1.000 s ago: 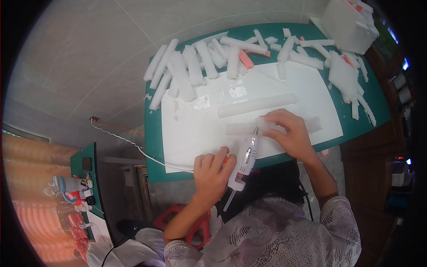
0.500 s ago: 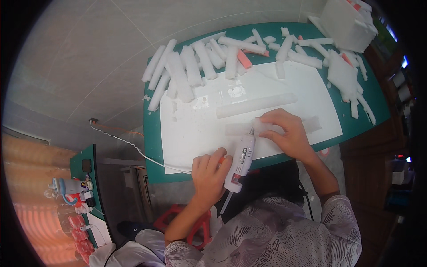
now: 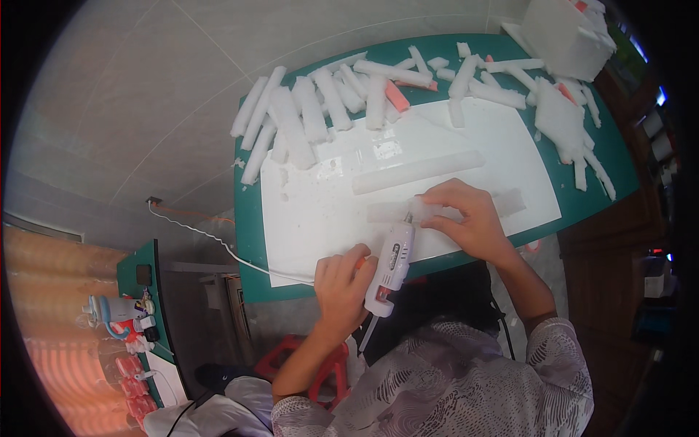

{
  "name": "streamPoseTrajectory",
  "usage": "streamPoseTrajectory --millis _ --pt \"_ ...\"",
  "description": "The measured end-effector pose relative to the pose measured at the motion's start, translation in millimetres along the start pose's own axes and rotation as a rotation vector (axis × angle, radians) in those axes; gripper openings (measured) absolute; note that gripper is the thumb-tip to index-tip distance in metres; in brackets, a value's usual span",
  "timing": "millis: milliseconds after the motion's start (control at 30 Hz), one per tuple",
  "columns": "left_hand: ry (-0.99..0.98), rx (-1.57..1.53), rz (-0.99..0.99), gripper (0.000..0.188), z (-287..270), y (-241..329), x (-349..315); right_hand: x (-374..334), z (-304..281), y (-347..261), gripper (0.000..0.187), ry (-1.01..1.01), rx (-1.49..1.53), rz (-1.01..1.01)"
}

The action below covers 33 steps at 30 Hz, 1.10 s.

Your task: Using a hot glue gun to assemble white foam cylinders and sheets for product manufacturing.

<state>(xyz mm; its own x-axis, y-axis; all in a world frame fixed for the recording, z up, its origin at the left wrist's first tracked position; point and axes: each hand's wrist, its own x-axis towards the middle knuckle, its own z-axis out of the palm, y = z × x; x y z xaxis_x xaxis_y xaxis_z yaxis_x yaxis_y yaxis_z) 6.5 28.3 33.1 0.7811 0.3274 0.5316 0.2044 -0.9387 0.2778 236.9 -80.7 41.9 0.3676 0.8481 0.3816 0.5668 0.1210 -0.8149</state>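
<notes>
My left hand [image 3: 342,288] is wrapped round the handle of a white hot glue gun [image 3: 393,266], a bit of orange showing by the fingers. A clear glue stick [image 3: 369,335] sticks out of the gun's rear. Its nozzle points away from me and meets a small white foam piece [image 3: 417,210] pinched between the thumb and fingers of my right hand [image 3: 466,217]. Beneath that hand a white foam strip [image 3: 512,202] lies on the white board, its middle hidden. Beyond it rests a longer foam strip [image 3: 419,172].
The white board [image 3: 313,218] covers part of a green table [image 3: 251,277]. Several foam strips [image 3: 291,131] and pink pieces [image 3: 397,96] lie along the far edge. A foam block [image 3: 571,40] stands far right. The gun's white cord [image 3: 218,244] runs left to a wall socket. Below is a red stool [image 3: 338,371].
The glue gun and my left hand have shifted very slightly, the gun a little to the left. My right hand stays almost in place, still pinching the foam piece.
</notes>
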Motion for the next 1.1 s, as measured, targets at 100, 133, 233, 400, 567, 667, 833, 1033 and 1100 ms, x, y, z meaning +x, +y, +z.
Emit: streamPoseTrajectory --millis 100,133,233,400,567,667,833,1033,1100 --pt "0.011 0.03 0.015 0.031 2 -2 -3 0 0 0 0.033 -0.01 0.018 0.021" --pt "0.017 0.039 0.021 0.031 2 -2 -4 0 0 -1 0.033 -0.014 0.029 0.029" --pt "0.023 0.062 0.036 0.031 3 -3 -5 0 1 1 0.033 -0.007 0.015 0.021" --pt "-0.005 -0.032 -0.022 0.031 -6 4 2 -1 3 3 0.032 0.021 -0.049 -0.031" --pt "-0.08 -0.32 -0.168 0.031 -10 2 3 0 6 0 0.03 0.059 -0.108 -0.075" --pt "-0.106 -0.421 -0.247 0.031 -11 1 0 0 8 0 0.029 0.078 -0.104 -0.101" --pt "-0.091 -0.378 -0.207 0.032 -13 7 2 -4 10 -1 0.033 0.114 -0.018 -0.005" --pt "-0.019 -0.111 -0.072 0.031 -14 16 1 -10 14 3 0.034 0.114 0.107 0.03" --pt "0.01 -0.036 -0.026 0.031 -12 15 1 -11 12 4 0.035 0.099 0.117 0.044"
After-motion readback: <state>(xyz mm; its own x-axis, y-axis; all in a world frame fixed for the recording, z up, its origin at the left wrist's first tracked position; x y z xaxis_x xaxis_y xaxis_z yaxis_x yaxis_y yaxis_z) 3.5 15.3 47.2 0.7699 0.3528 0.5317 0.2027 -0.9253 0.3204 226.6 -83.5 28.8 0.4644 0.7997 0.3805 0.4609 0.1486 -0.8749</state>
